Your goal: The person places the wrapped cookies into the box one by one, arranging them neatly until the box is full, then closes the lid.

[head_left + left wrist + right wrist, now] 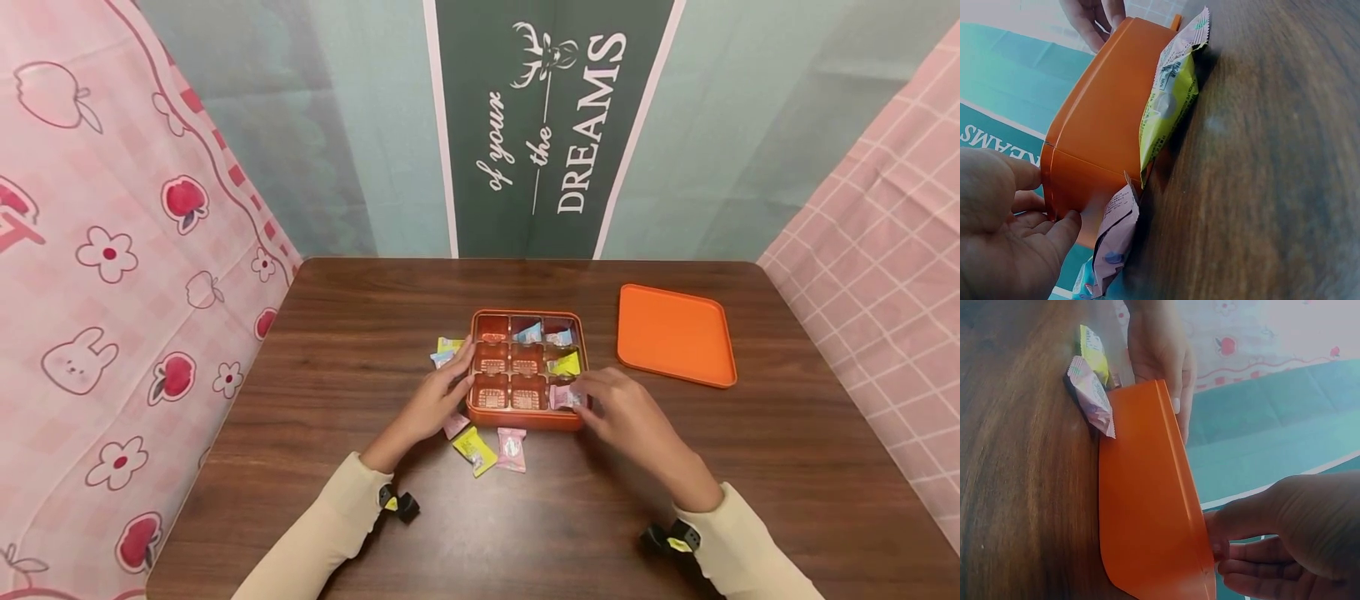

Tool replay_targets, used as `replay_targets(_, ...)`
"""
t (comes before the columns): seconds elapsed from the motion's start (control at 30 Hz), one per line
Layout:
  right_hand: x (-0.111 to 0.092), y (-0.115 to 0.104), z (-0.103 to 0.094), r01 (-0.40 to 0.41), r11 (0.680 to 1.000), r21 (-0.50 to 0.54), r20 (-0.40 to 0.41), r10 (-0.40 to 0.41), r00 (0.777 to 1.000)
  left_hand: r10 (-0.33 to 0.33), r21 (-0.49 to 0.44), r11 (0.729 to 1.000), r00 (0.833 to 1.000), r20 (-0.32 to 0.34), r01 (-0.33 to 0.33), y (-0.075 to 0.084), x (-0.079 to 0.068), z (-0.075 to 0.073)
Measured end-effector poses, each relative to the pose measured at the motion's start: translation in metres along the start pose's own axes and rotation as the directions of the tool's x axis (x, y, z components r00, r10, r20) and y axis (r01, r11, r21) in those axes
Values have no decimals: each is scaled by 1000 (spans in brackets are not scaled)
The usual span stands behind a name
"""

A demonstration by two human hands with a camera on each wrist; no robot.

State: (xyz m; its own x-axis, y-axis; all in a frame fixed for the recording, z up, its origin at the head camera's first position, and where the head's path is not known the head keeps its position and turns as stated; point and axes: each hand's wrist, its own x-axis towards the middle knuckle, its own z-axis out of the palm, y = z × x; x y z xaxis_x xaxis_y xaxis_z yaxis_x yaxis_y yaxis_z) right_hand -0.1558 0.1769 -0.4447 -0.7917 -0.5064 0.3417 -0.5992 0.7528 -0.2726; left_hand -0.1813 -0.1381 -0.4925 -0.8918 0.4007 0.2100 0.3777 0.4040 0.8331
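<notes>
An orange box (525, 422) with a clear divided insert stands on the table. My left hand (435, 404) rests its fairly straight fingers and thumb against the box's left side. Over the front right compartment, my right hand (626, 412) bends its fingers and pinches the right end of a pink wrapped candy (562, 397). A yellow candy (565, 364) lies in the compartment behind it, and blue candies (528, 333) sit in two back compartments. In the right wrist view, the box wall (1147, 500) hides the pinched candy.
Loose candies lie by the box: a yellow one (475, 451) and a pink one (512, 450) in front, several more at its left, partly hidden by the left hand. An orange tray (675, 333) lies at the back right. Cloth hangs around the table (360, 333).
</notes>
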Motion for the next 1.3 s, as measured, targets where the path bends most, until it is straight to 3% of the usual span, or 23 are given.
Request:
replay_targets(0.5,4,-3,1,-85,996,33,65,82,994,-25,-4,1000,1000,-3,25,1,-1,0)
replay_targets(1.3,5,-6,-2,-145,989,30,126,140,982,-18,-12,1000,1000,6,18,1,-1,0)
